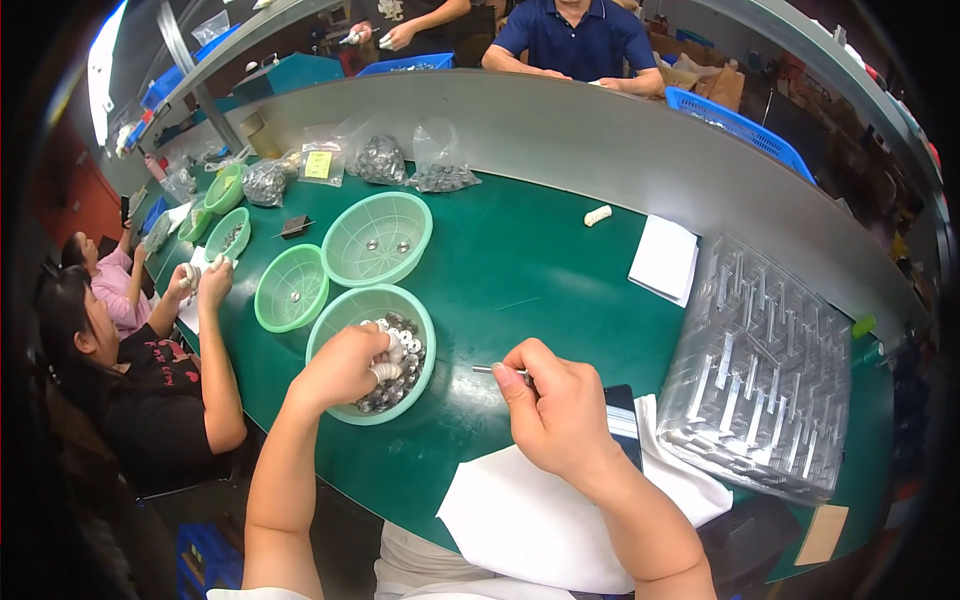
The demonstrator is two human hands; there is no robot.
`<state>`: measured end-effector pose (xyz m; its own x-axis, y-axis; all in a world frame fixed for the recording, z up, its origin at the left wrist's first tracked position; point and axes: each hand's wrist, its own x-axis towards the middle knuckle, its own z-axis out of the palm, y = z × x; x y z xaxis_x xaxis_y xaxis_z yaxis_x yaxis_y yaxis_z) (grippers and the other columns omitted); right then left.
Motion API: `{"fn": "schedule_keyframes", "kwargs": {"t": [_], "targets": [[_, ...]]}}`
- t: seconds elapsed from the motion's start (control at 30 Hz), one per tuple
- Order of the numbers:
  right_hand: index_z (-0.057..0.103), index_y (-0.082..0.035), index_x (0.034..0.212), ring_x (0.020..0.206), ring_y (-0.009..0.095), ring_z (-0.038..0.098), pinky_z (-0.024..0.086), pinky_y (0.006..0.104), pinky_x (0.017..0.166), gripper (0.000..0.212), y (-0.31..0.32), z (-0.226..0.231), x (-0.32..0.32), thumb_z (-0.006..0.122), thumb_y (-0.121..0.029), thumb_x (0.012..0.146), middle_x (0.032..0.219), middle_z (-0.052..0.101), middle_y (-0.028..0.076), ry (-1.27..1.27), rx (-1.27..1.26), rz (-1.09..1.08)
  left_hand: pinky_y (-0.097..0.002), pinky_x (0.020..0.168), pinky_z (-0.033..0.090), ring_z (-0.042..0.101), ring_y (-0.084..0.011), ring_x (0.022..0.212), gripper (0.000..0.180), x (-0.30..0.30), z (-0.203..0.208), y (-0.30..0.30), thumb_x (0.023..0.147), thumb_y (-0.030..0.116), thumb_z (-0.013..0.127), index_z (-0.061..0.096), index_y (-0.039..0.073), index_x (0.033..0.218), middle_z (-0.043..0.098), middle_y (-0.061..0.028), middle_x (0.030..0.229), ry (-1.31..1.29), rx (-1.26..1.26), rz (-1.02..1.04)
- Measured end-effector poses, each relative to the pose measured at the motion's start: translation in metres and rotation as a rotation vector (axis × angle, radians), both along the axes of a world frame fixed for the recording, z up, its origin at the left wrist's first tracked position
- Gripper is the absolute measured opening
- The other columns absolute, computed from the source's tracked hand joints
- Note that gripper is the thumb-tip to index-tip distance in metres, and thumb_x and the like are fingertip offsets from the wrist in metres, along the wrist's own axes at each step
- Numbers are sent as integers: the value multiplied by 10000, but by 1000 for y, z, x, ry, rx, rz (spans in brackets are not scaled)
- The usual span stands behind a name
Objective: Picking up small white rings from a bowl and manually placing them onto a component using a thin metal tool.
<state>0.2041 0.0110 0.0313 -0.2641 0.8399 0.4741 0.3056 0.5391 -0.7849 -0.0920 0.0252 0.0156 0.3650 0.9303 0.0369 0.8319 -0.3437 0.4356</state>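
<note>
My left hand (352, 368) reaches down into a light green plastic basket (318, 335) of small shiny metal parts (408, 378). Its fingers are curled, with white covers on some fingertips; whatever they pinch is hidden among the parts. To the right, above the green table, my right hand (550, 400) is closed around a thin metal rod (484, 369), whose tip sticks out leftward from thumb and forefinger. Behind the full basket stand a wider green basket (340, 215) with two small metal parts and a smaller one (268, 325) with a single part.
Stacked clear plastic trays (750, 380) occupy the right side, near white papers (664, 258). A white cloth (540, 515) covers the near edge beside a dark phone (622, 400). Bags of metal parts (381, 160) line the back divider. A co-worker (140, 390) sits at left.
</note>
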Motion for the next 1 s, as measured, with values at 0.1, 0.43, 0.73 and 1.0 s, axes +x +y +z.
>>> {"fn": "schedule_keyframes", "kwargs": {"t": [0.1, 0.43, 0.73, 1.0], "targets": [[584, -20, 844, 439, 159, 480, 341, 305, 448, 162, 0, 1, 0, 647, -87, 977, 552, 535, 62, 11, -1, 1, -358, 744, 543, 680, -195, 788, 100, 7, 13, 2, 863, -31, 725, 654, 4, 924, 702, -107, 880, -220, -121, 179], [579, -13, 850, 459, 121, 461, 327, 279, 449, 163, 1, -2, 1, 637, -77, 989, 554, 512, 46, 55, 3, -33, -272, 762, 577, 737, -201, 894, 276, 92, 28, -9, 958, -46, 611, 607, -18, 1233, 740, -183, 1085, -1279, -264, 238], [587, -23, 860, 447, 164, 509, 356, 300, 435, 139, 6, -9, -2, 653, -68, 974, 578, 554, 74, 4, 91, -150, -298, 822, 595, 718, -247, 1061, 379, 121, 13, -25, 988, -31, 560, 537, -33, 1366, 687, -206, 1246, -1354, -275, 167], [582, -35, 837, 444, 201, 535, 370, 321, 428, 144, 6, -10, -3, 669, -60, 949, 583, 563, 78, -68, 157, -212, -371, 964, 561, 666, -283, 1189, 504, 123, 5, -33, 993, -38, 518, 420, -35, 1487, 619, -213, 1366, -1324, -240, 119]]}}
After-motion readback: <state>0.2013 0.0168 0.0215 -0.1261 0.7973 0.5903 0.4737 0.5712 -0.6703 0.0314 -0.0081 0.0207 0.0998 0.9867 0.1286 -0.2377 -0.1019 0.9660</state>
